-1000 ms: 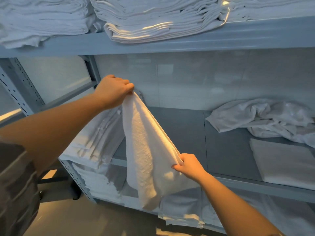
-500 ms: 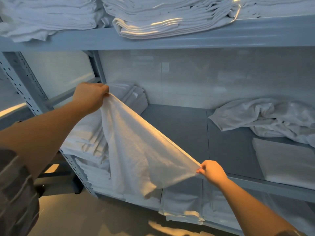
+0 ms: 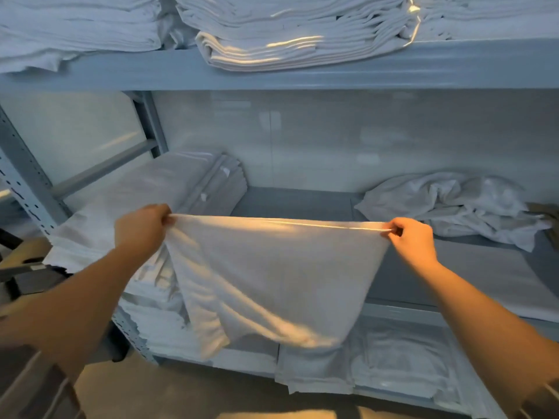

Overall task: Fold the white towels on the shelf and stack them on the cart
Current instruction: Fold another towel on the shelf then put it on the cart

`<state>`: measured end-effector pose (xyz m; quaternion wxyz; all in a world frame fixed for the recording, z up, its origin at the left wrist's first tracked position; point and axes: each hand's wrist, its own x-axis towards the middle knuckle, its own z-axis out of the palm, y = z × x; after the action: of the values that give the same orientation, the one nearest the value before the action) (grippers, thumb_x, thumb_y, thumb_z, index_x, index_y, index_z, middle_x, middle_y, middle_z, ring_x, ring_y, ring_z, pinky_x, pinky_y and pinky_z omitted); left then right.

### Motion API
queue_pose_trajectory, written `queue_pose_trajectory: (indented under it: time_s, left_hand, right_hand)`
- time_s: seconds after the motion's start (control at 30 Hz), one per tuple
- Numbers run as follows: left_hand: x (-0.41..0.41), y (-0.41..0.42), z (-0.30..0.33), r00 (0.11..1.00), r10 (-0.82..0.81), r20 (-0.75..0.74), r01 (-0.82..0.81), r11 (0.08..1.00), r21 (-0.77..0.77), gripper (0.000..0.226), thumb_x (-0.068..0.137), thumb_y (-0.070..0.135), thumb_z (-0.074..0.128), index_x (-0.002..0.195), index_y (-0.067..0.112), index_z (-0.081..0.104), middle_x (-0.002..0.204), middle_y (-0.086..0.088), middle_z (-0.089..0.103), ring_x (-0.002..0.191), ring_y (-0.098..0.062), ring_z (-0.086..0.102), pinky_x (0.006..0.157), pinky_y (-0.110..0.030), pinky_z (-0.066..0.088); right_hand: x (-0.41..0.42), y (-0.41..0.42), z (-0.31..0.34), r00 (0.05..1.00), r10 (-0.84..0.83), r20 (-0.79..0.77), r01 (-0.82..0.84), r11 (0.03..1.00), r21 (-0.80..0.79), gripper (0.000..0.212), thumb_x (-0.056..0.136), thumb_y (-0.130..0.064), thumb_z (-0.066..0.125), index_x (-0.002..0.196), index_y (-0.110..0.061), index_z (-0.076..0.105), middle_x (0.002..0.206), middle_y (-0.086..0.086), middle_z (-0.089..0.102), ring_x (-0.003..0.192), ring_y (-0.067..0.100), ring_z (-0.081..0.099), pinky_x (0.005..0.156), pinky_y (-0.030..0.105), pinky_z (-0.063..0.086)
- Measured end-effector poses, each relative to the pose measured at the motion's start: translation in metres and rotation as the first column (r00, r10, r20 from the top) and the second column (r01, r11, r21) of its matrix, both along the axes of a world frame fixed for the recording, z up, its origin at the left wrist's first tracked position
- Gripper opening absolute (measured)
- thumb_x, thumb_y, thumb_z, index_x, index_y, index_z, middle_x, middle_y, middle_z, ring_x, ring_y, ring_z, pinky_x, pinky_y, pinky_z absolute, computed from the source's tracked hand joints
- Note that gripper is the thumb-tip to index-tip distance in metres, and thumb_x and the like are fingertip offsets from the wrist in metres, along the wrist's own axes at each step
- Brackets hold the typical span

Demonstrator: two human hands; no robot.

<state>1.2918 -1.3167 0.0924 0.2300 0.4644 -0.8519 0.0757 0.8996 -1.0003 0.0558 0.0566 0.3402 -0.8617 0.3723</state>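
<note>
The left hand (image 3: 142,229) pinches one top corner of the towel (image 3: 272,276). The towel hangs flat in front of the shelf (image 3: 296,204). The right hand (image 3: 413,237) pinches the other corner. This looks like the start of folding. Next, bring the corners together.

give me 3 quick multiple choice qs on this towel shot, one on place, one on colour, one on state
1. Where is the crumpled pile?
A. middle shelf, right
B. top shelf
C. floor

2. What colour is the held towel?
A. blue
B. white
C. striped red

3. How is the towel held?
A. folded small in one hand
B. lying flat on the shelf
C. stretched between both hands

Answers: 1 A, it lies on the middle shelf at the right. 2 B, plain white cloth. 3 C, the left hand and right hand each pinch a top corner, the edge taut, the rest hanging.
</note>
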Motion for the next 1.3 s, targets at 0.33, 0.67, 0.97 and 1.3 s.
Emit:
queue_pose_trajectory:
  time_s: [0.33, 0.67, 0.97, 1.3]
  left_hand:
    - [-0.051, -0.005, -0.045, 0.749, 0.177, -0.639, 0.277, 0.792, 0.544, 0.004, 0.092, 0.008, 0.054, 0.091, 0.006, 0.058, 0.081, -0.018, 0.063, 0.051, -0.019, 0.067, 0.043, -0.023, 0.048]
    - [-0.104, -0.037, -0.073, 0.204, 0.54, -0.817, 0.769, 0.429, 0.475, 0.016, 0.1, -0.001, 0.041, 0.088, 0.01, 0.046, 0.095, -0.02, 0.051, 0.059, -0.029, 0.07, 0.061, -0.044, 0.06]
    - [-0.17, -0.125, -0.133, 0.229, 0.459, -0.858, 0.787, 0.432, 0.441, 0.018, 0.102, 0.007, 0.038, 0.086, 0.011, 0.045, 0.087, -0.006, 0.054, 0.081, -0.024, 0.072, 0.079, -0.036, 0.059]
    - [-0.27, -0.228, -0.242, 0.306, 0.441, -0.844, 0.653, 0.548, 0.523, 0.02, 0.103, 0.009, 0.036, 0.086, 0.012, 0.046, 0.087, -0.011, 0.055, 0.07, -0.018, 0.071, 0.07, -0.031, 0.058]
  right_hand:
    - [-0.006, 0.013, -0.009, 0.948, -0.189, 0.255, 0.227, 0.965, -0.129, 0.01, 0.091, 0.0, 0.048, 0.092, -0.006, 0.055, 0.087, 0.016, 0.061, 0.057, 0.023, 0.065, 0.049, 0.028, 0.05]
    - [-0.01, -0.028, -0.04, 0.754, 0.032, 0.656, 0.398, 0.772, -0.495, 0.027, 0.095, 0.007, 0.037, 0.12, -0.001, 0.042, 0.107, 0.015, 0.048, 0.102, 0.039, 0.059, 0.085, 0.042, 0.053]
    - [-0.082, -0.132, -0.084, 0.767, 0.03, 0.641, 0.421, 0.731, -0.538, 0.025, 0.092, 0.011, 0.039, 0.097, -0.013, 0.045, 0.095, 0.002, 0.043, 0.084, 0.02, 0.055, 0.076, 0.029, 0.059]
    - [-0.188, -0.242, -0.199, 0.782, -0.057, 0.62, 0.386, 0.826, -0.411, 0.021, 0.098, -0.004, 0.042, 0.118, -0.003, 0.044, 0.116, 0.016, 0.046, 0.074, 0.025, 0.067, 0.083, 0.042, 0.054]
